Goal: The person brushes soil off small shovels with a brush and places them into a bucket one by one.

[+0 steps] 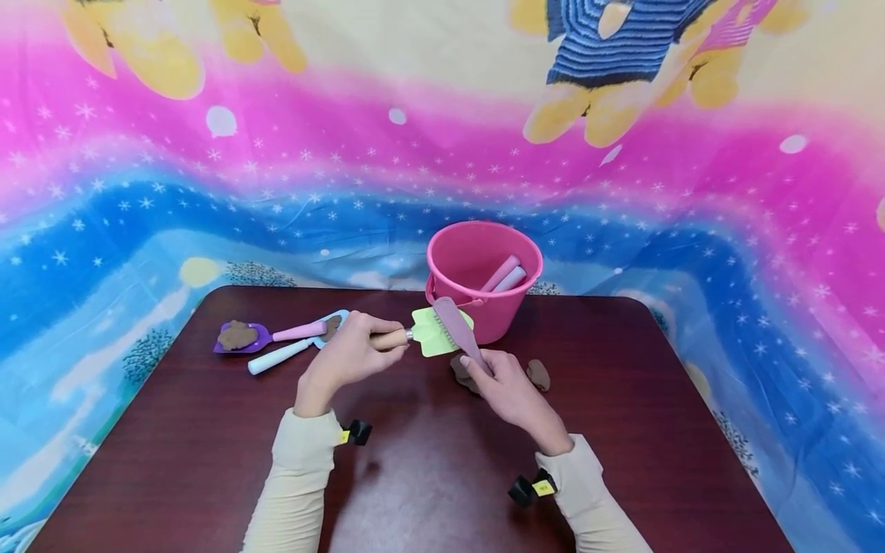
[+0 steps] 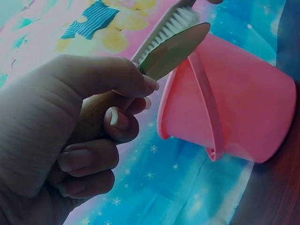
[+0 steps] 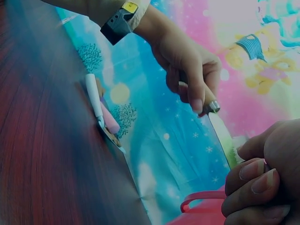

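Note:
My left hand (image 1: 354, 355) grips the wooden handle of a small light-green hand trowel (image 1: 426, 335), its blade pointing right. The fingers curl round the handle in the left wrist view. In my right hand (image 1: 515, 390) is the handle of a mauve brush (image 1: 451, 313) with white bristles (image 2: 176, 26). The bristle side faces the trowel blade and overlaps it. Both tools are held up over the table, just in front of a pink bucket (image 1: 508, 319). Under them lies a brown clay-like lump (image 1: 465, 376), partly hidden by the right hand.
Pink and pale handles (image 1: 510, 278) stick up inside the bucket. Another brown lump (image 1: 538, 375) lies to its front right. At left are a purple shovel (image 1: 263, 338) bearing brown stuff and a light-blue shovel (image 1: 280, 356). A printed cloth (image 1: 332, 223) hangs behind the dark table (image 1: 415, 476).

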`<action>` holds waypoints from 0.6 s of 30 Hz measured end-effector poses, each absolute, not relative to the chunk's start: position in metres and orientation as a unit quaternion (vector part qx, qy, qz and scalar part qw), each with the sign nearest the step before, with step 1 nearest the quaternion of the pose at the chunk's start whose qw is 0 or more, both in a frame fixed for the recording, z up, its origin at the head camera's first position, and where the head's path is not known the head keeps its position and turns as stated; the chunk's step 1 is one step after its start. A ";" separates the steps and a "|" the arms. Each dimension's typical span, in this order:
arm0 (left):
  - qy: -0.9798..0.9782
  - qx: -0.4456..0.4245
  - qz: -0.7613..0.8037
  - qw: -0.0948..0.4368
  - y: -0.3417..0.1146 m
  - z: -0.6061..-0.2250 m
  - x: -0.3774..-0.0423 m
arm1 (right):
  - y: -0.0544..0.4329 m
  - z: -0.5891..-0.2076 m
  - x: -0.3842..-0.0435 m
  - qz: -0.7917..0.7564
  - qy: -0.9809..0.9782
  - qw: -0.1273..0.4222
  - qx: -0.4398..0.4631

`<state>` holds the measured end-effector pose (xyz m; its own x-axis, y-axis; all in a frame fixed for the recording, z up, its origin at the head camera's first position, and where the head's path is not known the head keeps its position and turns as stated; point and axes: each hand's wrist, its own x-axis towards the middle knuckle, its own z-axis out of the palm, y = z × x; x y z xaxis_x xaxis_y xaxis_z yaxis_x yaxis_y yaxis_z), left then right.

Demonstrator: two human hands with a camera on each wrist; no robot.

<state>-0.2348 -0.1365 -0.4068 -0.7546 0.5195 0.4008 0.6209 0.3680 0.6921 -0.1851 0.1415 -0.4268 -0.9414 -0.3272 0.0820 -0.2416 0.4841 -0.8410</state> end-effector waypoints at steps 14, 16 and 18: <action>-0.822 -0.299 -0.483 0.040 -0.157 -0.398 -0.227 | 0.146 -0.430 -0.191 -0.480 0.864 0.040 -0.148; -0.823 -0.293 -0.485 0.043 -0.159 -0.397 -0.227 | 0.147 -0.430 -0.191 -0.479 0.865 0.037 -0.145; -0.825 -0.290 -0.483 0.046 -0.161 -0.396 -0.227 | 0.148 -0.430 -0.192 -0.477 0.867 0.035 -0.142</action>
<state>-0.2269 -0.1612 -0.3959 -0.8279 0.4333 0.3561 0.5225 0.3652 0.7705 -0.1919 0.1483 -0.4296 -0.9573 -0.2796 0.0738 -0.2122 0.5056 -0.8363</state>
